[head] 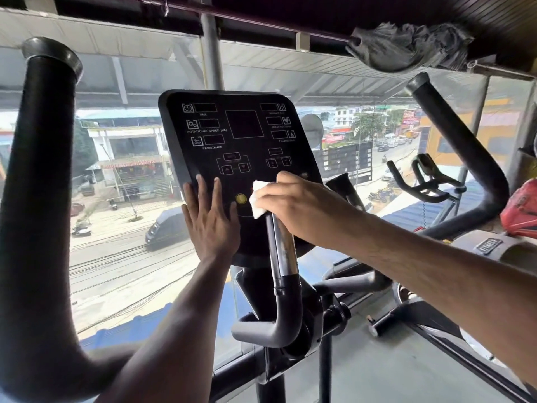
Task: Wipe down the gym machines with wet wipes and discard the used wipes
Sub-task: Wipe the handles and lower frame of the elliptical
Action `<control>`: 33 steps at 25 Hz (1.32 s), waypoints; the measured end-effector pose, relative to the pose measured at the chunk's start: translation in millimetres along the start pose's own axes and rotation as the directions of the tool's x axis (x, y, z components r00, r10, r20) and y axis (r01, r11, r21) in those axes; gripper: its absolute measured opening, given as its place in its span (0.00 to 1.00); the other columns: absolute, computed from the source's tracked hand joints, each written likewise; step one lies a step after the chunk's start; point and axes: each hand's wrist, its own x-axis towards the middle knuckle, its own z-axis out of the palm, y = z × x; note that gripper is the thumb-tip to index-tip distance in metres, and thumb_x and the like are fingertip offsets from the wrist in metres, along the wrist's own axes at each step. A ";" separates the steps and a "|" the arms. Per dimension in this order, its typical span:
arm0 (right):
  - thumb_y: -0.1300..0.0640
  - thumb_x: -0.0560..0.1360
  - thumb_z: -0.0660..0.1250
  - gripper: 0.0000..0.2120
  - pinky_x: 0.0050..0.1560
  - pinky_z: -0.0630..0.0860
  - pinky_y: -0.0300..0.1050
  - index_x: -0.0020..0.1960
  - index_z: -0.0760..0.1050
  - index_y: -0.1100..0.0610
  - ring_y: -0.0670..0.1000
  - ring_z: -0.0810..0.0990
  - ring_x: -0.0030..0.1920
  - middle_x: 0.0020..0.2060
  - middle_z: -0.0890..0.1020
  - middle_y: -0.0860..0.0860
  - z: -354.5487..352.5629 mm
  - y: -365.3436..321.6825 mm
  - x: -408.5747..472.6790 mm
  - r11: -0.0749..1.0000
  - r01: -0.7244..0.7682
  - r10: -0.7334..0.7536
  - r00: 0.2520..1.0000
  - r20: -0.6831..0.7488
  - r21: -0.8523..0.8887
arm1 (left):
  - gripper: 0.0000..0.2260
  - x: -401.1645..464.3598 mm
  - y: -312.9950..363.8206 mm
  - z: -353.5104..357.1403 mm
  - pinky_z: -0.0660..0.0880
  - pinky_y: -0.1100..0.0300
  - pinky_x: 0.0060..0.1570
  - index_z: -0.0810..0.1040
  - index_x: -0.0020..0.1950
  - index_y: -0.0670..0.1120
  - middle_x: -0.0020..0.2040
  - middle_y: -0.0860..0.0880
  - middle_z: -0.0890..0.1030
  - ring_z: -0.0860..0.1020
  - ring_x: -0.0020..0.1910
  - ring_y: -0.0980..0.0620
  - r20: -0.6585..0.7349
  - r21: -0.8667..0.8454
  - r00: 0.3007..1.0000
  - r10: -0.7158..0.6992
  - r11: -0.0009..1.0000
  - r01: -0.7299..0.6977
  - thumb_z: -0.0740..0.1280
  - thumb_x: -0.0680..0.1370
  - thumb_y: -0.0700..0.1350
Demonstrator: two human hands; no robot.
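Note:
A black console panel (232,135) of an elliptical machine stands in front of me, with white labels and a round yellow button (241,198). My left hand (210,219) lies flat with straight fingers on the panel's lower left edge. My right hand (302,207) grips a folded white wet wipe (258,200) and presses it against the panel's lower right, just right of the yellow button. A chrome grip bar (283,248) rises under my right hand.
Thick black moving handles stand at the left (37,199) and right (465,146). A glass wall behind the console looks onto a street. A spin bike (427,181) and a red object (520,210) sit to the right. Grey floor lies below.

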 end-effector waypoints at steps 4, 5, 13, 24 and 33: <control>0.72 0.78 0.63 0.14 0.53 0.75 0.45 0.55 0.83 0.59 0.52 0.75 0.46 0.53 0.85 0.51 -5.9 4.9 -6.0 0.990 0.041 -0.057 0.992 0.113 0.136 | 0.28 1.1 0.9 1.9 0.51 0.41 0.81 0.60 0.83 0.53 0.86 0.49 0.51 0.43 0.84 0.46 0.002 -0.006 1.000 -0.016 1.000 0.016 0.61 0.84 0.55; 0.73 0.77 0.64 0.15 0.53 0.76 0.46 0.56 0.83 0.60 0.53 0.77 0.46 0.55 0.85 0.51 -10.0 10.8 -4.7 0.985 0.055 -0.076 0.988 0.131 0.162 | 0.28 0.9 0.1 2.6 0.51 0.41 0.81 0.60 0.83 0.53 0.86 0.49 0.51 0.43 0.84 0.46 0.001 -0.007 1.000 -0.012 1.000 0.012 0.60 0.84 0.55; 0.72 0.72 0.71 0.12 0.57 0.80 0.45 0.53 0.84 0.61 0.54 0.83 0.55 0.52 0.86 0.53 -6.3 -12.4 -20.5 0.952 0.232 -0.271 0.942 0.198 0.197 | 0.27 1.1 0.1 2.2 0.53 0.40 0.80 0.61 0.83 0.53 0.85 0.48 0.52 0.44 0.84 0.45 0.005 -0.008 1.000 -0.014 1.000 0.014 0.61 0.84 0.54; 0.62 0.81 0.49 0.21 0.42 0.84 0.45 0.60 0.80 0.57 0.51 0.75 0.61 0.58 0.81 0.51 -2.5 -19.7 -40.3 0.947 0.315 -0.320 0.908 0.270 0.062 | 0.25 1.0 -0.6 2.2 0.53 0.41 0.81 0.63 0.82 0.52 0.85 0.48 0.52 0.44 0.84 0.45 -0.001 -0.005 1.000 -0.009 1.000 0.009 0.60 0.85 0.55; 0.63 0.85 0.49 0.19 0.54 0.79 0.50 0.65 0.77 0.56 0.54 0.77 0.55 0.63 0.79 0.50 2.7 -25.4 -47.5 0.933 0.358 -0.353 0.896 0.269 0.031 | 0.25 0.9 -0.4 0.6 0.52 0.42 0.81 0.63 0.82 0.52 0.85 0.48 0.52 0.44 0.84 0.45 -0.008 -0.004 1.000 -0.011 1.000 0.011 0.60 0.85 0.55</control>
